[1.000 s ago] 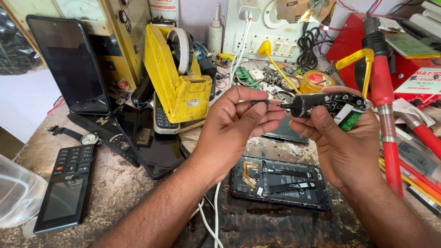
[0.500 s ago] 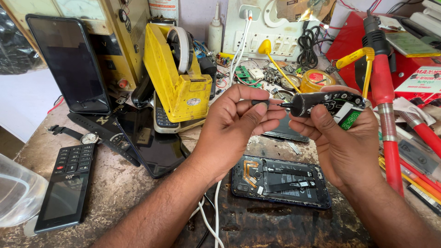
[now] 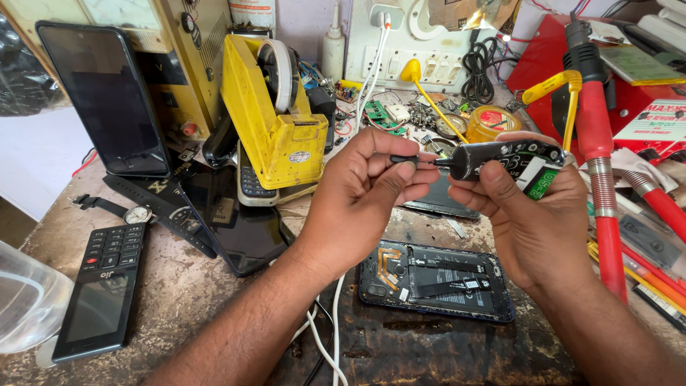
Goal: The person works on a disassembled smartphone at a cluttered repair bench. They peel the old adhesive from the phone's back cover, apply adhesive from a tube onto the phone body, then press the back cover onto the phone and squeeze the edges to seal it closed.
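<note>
Black glue tube (image 3: 500, 156) – rear half hidden in right hand (image 3: 532, 214); small cap (image 3: 404, 159) pinched by left hand (image 3: 364, 193) – nozzle partly obscured.

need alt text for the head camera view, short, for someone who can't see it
Two bare hands meet above a cluttered repair bench: the right hand holds a black glue tube while the left hand pinches its small black cap at the nozzle. Below them lies an opened phone; a yellow tape dispenser stands to the left.
</note>
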The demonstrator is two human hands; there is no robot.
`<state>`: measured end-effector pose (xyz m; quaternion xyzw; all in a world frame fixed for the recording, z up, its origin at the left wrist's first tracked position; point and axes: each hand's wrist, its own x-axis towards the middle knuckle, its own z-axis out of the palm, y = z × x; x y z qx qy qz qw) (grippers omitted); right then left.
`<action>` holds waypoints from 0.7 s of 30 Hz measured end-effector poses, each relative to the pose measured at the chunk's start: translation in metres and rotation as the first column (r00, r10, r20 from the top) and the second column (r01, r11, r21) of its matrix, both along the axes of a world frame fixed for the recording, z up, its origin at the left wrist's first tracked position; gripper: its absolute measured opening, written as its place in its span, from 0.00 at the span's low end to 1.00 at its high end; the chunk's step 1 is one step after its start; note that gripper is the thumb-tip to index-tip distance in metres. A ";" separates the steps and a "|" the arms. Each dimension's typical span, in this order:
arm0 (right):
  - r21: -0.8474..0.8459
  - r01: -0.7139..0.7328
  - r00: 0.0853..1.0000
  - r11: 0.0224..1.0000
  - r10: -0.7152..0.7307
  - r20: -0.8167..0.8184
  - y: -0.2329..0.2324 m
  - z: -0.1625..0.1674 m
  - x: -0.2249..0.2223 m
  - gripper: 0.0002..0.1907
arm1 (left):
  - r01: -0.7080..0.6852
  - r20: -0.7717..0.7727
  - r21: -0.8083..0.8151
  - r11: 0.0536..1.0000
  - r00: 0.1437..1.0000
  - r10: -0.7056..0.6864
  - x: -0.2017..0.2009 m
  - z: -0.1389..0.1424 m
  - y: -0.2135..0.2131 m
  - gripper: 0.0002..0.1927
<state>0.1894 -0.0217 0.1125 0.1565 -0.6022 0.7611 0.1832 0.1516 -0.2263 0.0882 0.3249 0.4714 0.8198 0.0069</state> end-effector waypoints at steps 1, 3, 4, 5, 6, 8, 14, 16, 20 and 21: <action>0.001 -0.003 1.000 1.000 0.003 -0.002 0.000 0.000 0.000 0.15 | -0.004 0.004 0.003 1.000 1.000 0.004 0.000 0.000 0.000 0.08; 0.014 0.009 0.999 1.000 -0.009 -0.038 0.000 0.000 0.001 0.16 | 0.008 0.064 0.033 0.999 0.998 -0.010 -0.001 0.000 0.002 0.08; 0.020 0.016 0.998 1.000 -0.015 -0.056 -0.001 -0.001 0.002 0.17 | 0.014 0.095 0.049 0.999 0.995 -0.018 -0.001 0.000 0.002 0.09; 0.032 0.025 0.997 0.999 -0.023 -0.071 -0.001 -0.001 0.003 0.17 | 0.028 0.112 0.069 0.997 0.993 -0.036 -0.001 0.000 0.002 0.09; 0.043 0.034 0.996 0.999 -0.030 -0.086 -0.002 -0.001 0.004 0.17 | 0.042 0.128 0.089 0.995 0.990 -0.053 -0.001 0.000 0.002 0.09; 0.054 0.050 0.993 0.997 -0.044 -0.108 -0.003 -0.001 0.004 0.17 | 0.052 0.151 0.109 0.993 0.986 -0.069 0.000 0.001 0.001 0.09; 0.024 0.035 0.995 0.999 -0.033 -0.093 -0.005 0.000 0.004 0.17 | 0.028 0.124 0.070 0.997 0.992 -0.037 0.000 0.003 -0.002 0.10; 0.015 0.038 0.997 0.999 -0.037 -0.067 -0.005 -0.001 0.004 0.17 | 0.020 0.105 0.051 0.999 0.994 -0.025 -0.001 0.002 -0.003 0.11; 0.073 0.035 0.991 0.997 -0.025 -0.128 -0.007 -0.004 0.007 0.18 | 0.043 0.120 0.017 0.999 0.992 -0.045 0.001 -0.004 0.003 0.12; 0.074 0.026 0.991 0.997 -0.016 -0.129 -0.008 -0.005 0.008 0.18 | 0.033 0.101 0.012 0.999 0.994 -0.034 0.002 -0.005 0.004 0.12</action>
